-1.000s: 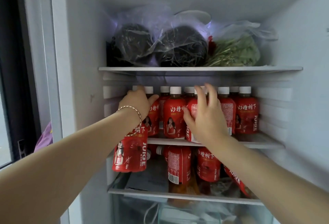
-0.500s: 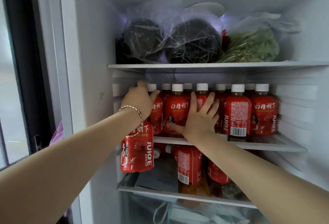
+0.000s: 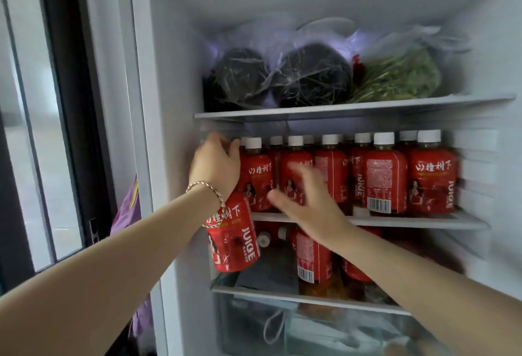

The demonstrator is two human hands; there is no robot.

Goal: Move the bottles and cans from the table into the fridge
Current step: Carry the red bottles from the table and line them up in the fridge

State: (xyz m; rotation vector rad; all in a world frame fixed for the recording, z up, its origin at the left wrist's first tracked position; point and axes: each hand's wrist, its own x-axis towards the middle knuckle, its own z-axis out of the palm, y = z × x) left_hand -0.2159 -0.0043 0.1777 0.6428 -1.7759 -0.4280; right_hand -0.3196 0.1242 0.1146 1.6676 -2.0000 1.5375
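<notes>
- Location: the held bottle (image 3: 233,232) hangs tilted under the left hand (image 3: 216,165), in front of the middle shelf (image 3: 409,218) edge. The fingers curl out of sight, apparently clamped on its neck.
- The right hand (image 3: 305,200) is blurred, fingers spread, at the shelved bottles (image 3: 384,180).
- Handling: likely full, moderately heavy, rigid, with a slick label. Grip mid-body.

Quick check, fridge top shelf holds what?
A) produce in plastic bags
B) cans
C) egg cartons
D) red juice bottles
A: the top shelf carries plastic bags of produce, some dark and some green, while the red juice bottles stand on the shelf below.
</notes>
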